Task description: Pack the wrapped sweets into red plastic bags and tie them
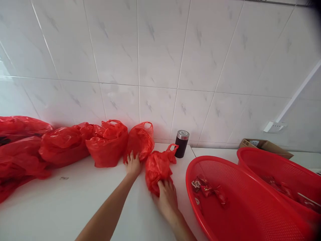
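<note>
My left hand [133, 165] lies with its fingers spread against the front of a red plastic bag [144, 135], which stands by the wall with its handle loop up. Just right of it, my right hand [167, 198] has its fingers curled into the near side of another red plastic bag [157, 165]. That bag is bunched up, with one handle sticking out to the right; its contents are hidden. Close beside my left hand stands a full-looking red bag [107, 147] with its handles up.
More red bags [65, 145] line the wall at left. A dark cylinder with a silver lid [182, 144] stands behind my right hand. At right are a red plastic basket [240, 201] with several wrapped packets [207, 190], a second red basket [276, 160] and a cardboard box [273, 147].
</note>
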Demonstrator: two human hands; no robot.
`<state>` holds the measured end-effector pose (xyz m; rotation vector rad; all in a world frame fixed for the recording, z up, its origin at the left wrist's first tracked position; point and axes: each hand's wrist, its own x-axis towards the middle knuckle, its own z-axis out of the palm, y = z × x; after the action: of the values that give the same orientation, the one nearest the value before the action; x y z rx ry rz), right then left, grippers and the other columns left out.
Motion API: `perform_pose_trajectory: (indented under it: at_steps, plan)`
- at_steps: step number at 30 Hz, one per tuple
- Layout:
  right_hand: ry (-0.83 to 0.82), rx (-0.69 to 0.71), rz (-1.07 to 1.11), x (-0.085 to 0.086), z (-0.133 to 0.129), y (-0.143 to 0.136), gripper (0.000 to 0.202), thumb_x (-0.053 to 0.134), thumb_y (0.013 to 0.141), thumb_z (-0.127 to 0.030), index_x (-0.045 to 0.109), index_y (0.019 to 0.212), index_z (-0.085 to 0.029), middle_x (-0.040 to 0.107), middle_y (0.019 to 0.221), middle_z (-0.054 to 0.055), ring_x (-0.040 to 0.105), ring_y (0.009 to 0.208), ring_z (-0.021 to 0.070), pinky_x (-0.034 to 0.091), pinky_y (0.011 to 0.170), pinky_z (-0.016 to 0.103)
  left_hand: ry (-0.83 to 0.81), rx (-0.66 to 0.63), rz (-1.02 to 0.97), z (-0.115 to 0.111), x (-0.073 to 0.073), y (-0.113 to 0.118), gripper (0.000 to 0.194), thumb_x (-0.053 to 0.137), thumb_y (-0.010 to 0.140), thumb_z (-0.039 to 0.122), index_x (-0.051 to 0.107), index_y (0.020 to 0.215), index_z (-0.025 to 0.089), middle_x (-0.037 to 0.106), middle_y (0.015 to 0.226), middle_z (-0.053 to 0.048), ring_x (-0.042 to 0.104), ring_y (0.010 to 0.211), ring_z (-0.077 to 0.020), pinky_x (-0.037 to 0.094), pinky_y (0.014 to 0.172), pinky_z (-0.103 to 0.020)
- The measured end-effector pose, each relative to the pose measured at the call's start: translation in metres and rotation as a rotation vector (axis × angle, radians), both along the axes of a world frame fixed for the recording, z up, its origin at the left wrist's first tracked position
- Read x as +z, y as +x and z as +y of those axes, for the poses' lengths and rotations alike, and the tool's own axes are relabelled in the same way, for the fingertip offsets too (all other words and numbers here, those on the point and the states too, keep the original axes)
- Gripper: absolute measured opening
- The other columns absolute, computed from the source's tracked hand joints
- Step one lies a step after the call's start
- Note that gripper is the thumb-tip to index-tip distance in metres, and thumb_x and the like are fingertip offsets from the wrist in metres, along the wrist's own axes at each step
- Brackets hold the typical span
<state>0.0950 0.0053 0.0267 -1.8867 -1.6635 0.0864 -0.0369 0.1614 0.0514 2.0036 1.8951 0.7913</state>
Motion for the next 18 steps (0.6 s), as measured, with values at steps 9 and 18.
perform_pose_trajectory:
  at_steps: [9,18]
  plan:
    - [0.434,0.220,0.233,0.016,-0.072,-0.007,0.058,0.037,0.086,-0.004,0.042,0.138,-0.030,0.049,0.134,0.009,0.047,0.126,0.0234,0.049,0.098,0.040,-0.385,-0.274,-0.653,-0.127,0.040,-0.050,0.063,0.023,0.092,0.061,0.035,0.142,0.026,0.056,0.134,-0.012,0.063,0.108,-0.0226,0.054,0.081,-0.033]
    - [0.168,0.427,0.207,0.019,-0.101,-0.012,0.051,0.049,0.085,-0.011,0.047,0.133,-0.027,0.059,0.122,0.007,0.055,0.113,0.0213,0.049,0.096,0.038,-0.375,-0.034,-1.245,-0.171,0.037,-0.088,0.032,0.067,0.075,0.043,0.062,0.091,0.015,0.070,0.075,-0.007,0.068,0.068,-0.0224,0.054,0.058,-0.029]
